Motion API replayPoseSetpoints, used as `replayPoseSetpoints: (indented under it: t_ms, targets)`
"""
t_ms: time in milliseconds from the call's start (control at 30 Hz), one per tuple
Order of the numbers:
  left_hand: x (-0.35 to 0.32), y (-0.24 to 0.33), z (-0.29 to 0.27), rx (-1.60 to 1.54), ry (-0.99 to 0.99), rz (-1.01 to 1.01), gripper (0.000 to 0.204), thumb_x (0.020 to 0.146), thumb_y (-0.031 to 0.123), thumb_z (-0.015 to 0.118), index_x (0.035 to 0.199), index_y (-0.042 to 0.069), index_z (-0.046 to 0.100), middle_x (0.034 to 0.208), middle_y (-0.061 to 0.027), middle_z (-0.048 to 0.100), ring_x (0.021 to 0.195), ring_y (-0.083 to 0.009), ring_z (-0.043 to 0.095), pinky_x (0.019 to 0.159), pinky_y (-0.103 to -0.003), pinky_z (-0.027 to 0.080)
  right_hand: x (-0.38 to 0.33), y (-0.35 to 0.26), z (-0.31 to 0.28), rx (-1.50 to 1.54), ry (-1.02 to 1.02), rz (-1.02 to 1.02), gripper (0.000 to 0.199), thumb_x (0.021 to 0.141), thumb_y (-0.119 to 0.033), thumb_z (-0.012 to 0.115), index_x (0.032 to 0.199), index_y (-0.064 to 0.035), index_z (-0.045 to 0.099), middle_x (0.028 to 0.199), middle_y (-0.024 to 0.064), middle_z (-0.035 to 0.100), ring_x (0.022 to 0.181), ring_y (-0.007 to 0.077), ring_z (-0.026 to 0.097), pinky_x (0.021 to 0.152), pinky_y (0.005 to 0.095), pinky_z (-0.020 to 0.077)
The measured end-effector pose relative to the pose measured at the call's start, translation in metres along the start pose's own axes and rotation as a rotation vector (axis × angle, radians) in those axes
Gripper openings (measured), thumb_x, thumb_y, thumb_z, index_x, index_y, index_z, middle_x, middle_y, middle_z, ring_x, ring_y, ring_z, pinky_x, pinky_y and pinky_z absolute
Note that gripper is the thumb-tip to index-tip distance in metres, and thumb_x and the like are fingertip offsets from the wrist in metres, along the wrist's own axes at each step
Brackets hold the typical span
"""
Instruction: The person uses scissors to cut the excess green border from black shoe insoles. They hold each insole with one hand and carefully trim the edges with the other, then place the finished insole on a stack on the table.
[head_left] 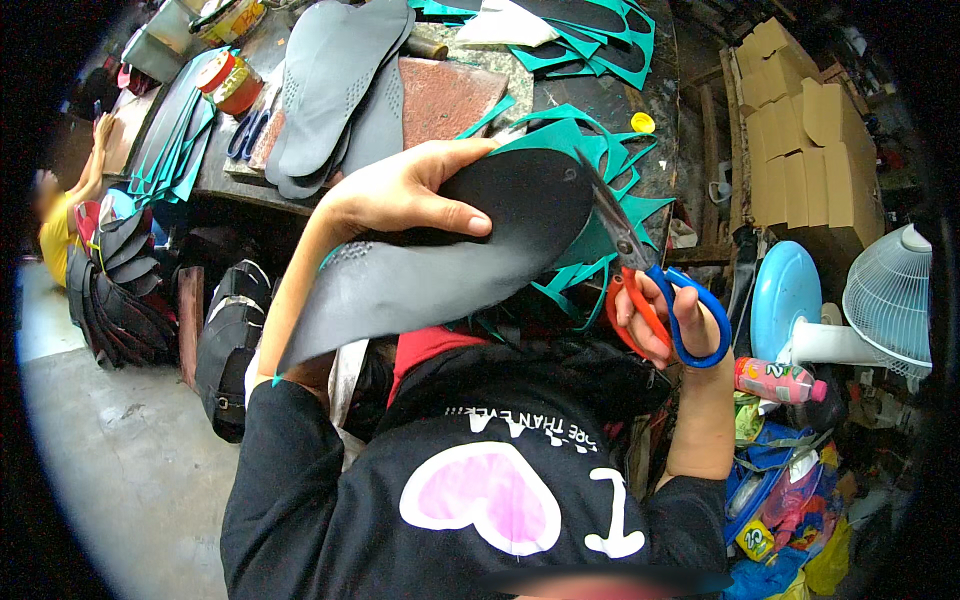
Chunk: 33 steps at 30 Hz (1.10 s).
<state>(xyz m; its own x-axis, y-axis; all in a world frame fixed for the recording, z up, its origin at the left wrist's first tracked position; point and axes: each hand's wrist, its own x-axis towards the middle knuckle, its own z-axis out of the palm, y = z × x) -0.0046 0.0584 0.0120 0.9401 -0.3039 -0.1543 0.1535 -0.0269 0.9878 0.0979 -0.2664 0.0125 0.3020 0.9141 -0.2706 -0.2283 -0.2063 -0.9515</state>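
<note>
My left hand [400,190] grips a shoe insole [430,285], thumb on top, holding it above my lap at the table's front edge. One part of the insole shows smooth grey; the other is a black, rounded end. My right hand [650,325] has its fingers through the loops of scissors [627,248] with one red and one blue handle. The blades point up and away, beside the insole's rounded end. Teal offcuts with cut-out curves [625,150] lie behind and under that end. Whether the blades touch the insole, I cannot tell.
Grey insoles [335,80] are stacked on the table beside a reddish slab [450,95] and a red-lidded jar [230,85]. Cardboard boxes [800,150], a fan [890,300] and plastic bags [790,500] stand rightward. A person in yellow [55,240] is at far left, near stacked black soles [120,300].
</note>
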Motion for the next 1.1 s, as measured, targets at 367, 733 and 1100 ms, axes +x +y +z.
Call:
replayPoseSetpoints:
  t_ms: [367, 733, 1100]
  targets:
    - [0.010, -0.020, 0.084, -0.461, 0.333, 0.499, 0.079, 0.079, 0.022, 0.069, 0.143, 0.005, 0.026, 0.141, -0.0173, 0.038, 0.130, -0.0375, 0.037, 0.105, -0.054, 0.032, 0.015, 0.014, 0.021, 0.119, 0.246, -0.140, 0.081, 0.074, -0.079, 0.045, 0.089, -0.0003, 0.053, 0.047, -0.0008, 0.046, 0.034, 0.0062, 0.041, 0.034, 0.0185, 0.0316]
    - [0.040, -0.020, 0.112, -0.334, 1.050, 0.453, 0.018, 0.089, 0.012, 0.062, 0.101, -0.002, 0.064, 0.096, -0.0062, 0.066, 0.081, -0.0147, 0.062, 0.073, -0.028, 0.050, 0.033, 0.017, 0.042, 0.105, 0.114, -0.156, 0.091, 0.070, -0.086, 0.039, 0.103, -0.0021, 0.050, 0.058, -0.0004, 0.048, 0.050, 0.0084, 0.046, 0.048, 0.0202, 0.0369]
    - [0.021, -0.026, 0.091, -0.360, 1.000, 0.451, 0.023, 0.083, 0.007, 0.068, 0.103, -0.002, 0.063, 0.099, -0.0072, 0.065, 0.088, -0.0158, 0.062, 0.080, -0.030, 0.050, 0.016, 0.017, 0.033, 0.092, 0.034, -0.042, 0.092, 0.069, -0.088, 0.032, 0.093, -0.0001, 0.049, 0.047, -0.0027, 0.044, 0.034, 0.0078, 0.040, 0.035, 0.0178, 0.0323]
